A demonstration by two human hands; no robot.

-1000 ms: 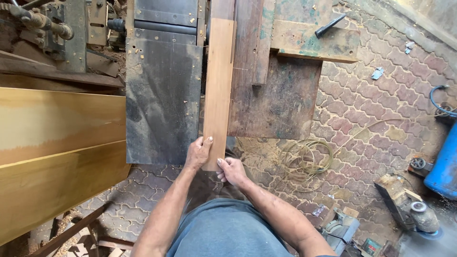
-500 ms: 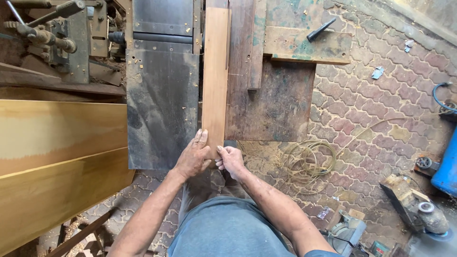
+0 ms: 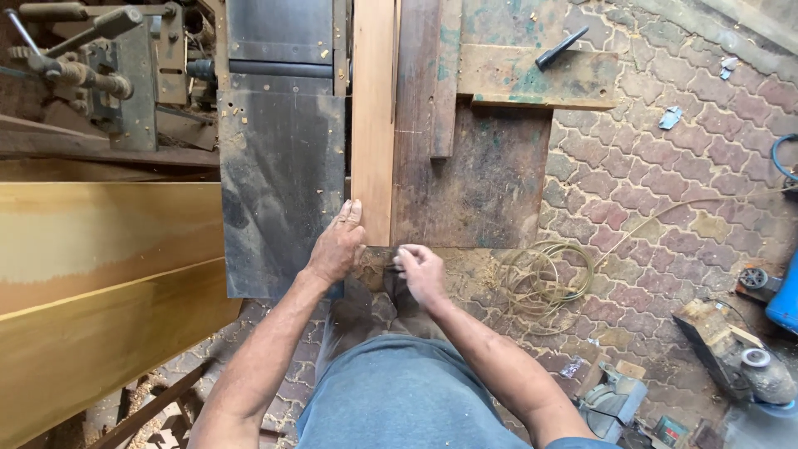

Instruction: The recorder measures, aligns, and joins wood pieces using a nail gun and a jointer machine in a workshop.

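Left hand (image 3: 337, 246) laid flat, fingers together, against the near end of the plank (image 3: 372, 116) — plank stretched straight away from both hands, beside the dark metal table (image 3: 283, 175). Right hand (image 3: 420, 270) curled just beside the left, below the plank's end — whether pinching anything, impossible to tell. Coiled cord (image 3: 540, 278) lay right of the right hand.

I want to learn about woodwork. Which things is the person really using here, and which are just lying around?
In use:
- long wooden plank, left hand on its near end
- dark metal machine table beside the plank
- right hand, just off the plank's end

Lying about:
- coil of cord on the paving
- power tools on the ground
- wide yellow boards
- dark tool on the bench
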